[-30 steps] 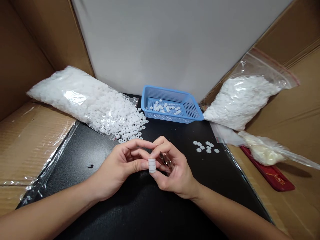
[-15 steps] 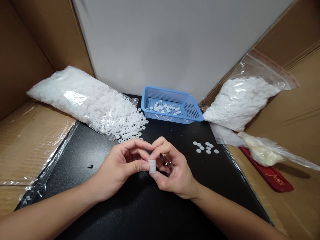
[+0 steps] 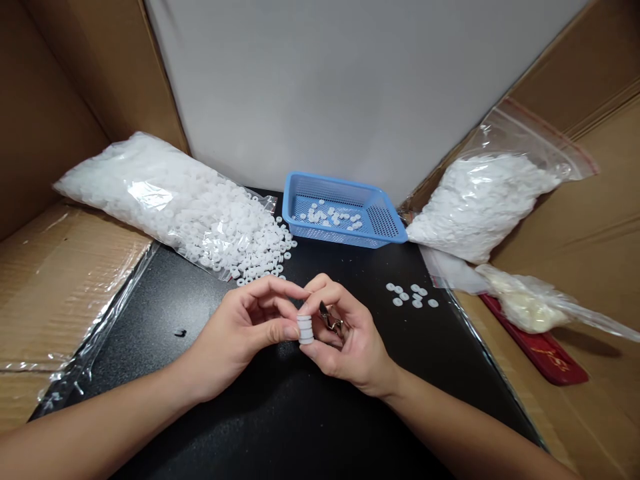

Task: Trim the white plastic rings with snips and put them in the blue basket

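Between my two hands, above the black tabletop, is a short upright stack of white plastic rings (image 3: 305, 329). My left hand (image 3: 257, 320) pinches the stack from the left with its thumb and fingers. My right hand (image 3: 347, 337) grips it top and bottom between forefinger and thumb. A small dark metal tool (image 3: 331, 320) sits in the palm of my right hand; its working end is partly hidden by the fingers. Several loose white rings (image 3: 417, 295) lie on the table to the right of my hands.
A large clear bag (image 3: 165, 193) spills white rings at the left. The blue basket (image 3: 345, 233) at the back holds several white pieces. On the right are a bag of white pieces (image 3: 480, 200), a smaller bag (image 3: 530, 303) and a red case (image 3: 555, 360). Cardboard walls (image 3: 600, 227) flank the table.
The stack of rings has tilted slightly between my fingers. My right hand has shifted a little, showing more of the dark metal tool.
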`<state>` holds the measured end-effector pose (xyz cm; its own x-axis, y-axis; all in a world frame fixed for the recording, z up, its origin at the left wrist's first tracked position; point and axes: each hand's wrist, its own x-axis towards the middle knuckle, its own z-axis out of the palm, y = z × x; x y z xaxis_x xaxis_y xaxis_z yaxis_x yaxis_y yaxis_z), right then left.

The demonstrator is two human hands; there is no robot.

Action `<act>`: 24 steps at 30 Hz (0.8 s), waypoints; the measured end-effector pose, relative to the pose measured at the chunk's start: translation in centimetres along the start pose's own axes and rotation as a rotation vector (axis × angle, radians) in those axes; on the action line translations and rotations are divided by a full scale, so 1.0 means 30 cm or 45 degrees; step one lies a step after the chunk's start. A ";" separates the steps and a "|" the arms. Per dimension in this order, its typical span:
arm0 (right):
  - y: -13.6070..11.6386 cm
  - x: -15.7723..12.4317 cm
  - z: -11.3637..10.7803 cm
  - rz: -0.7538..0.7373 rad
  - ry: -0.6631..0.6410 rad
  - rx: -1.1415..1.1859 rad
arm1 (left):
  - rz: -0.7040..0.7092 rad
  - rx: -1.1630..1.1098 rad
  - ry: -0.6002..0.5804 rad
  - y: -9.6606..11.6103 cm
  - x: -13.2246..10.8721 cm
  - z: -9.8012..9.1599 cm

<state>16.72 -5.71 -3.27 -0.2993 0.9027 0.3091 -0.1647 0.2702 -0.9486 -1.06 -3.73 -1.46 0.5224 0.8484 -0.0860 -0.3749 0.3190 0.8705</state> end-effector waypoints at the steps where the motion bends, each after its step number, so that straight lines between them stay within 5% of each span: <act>1: 0.000 0.000 -0.001 0.006 -0.003 0.013 | 0.005 0.004 0.004 0.000 0.000 0.000; 24: 0.017 -0.007 0.008 0.061 -0.061 0.068 | 0.009 -0.026 0.019 -0.004 0.000 0.003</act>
<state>16.49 -5.85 -3.81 -0.3525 0.8967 0.2675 -0.1986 0.2077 -0.9578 -0.96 -3.81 -1.52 0.5079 0.8570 -0.0872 -0.3945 0.3214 0.8608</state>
